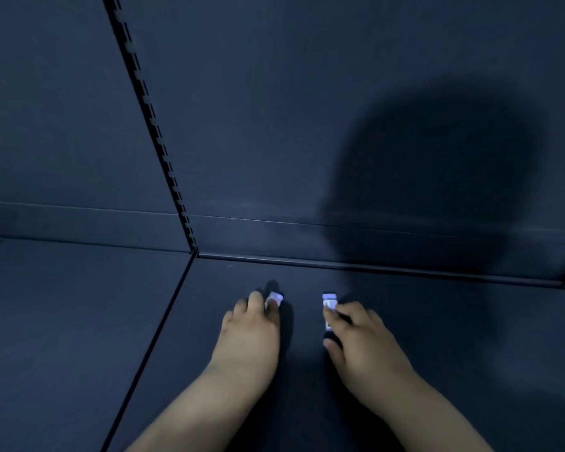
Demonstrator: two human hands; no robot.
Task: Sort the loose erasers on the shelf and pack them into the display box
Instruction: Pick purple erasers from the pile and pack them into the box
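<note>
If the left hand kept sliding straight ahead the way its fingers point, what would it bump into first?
Apart from the eraser already at its fingertips, the left hand has bare dark shelf ahead, then the low raised lip at the foot of the back panel. Depth is hard to judge in this dim view.

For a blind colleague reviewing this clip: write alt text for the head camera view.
Two bare hands rest on a dark matte shelf, the left hand pinching a small white rectangular eraser in its fingers, the right hand holding another small white eraser. A slotted upright rail and a head-shaped shadow mark the back panel.
</note>
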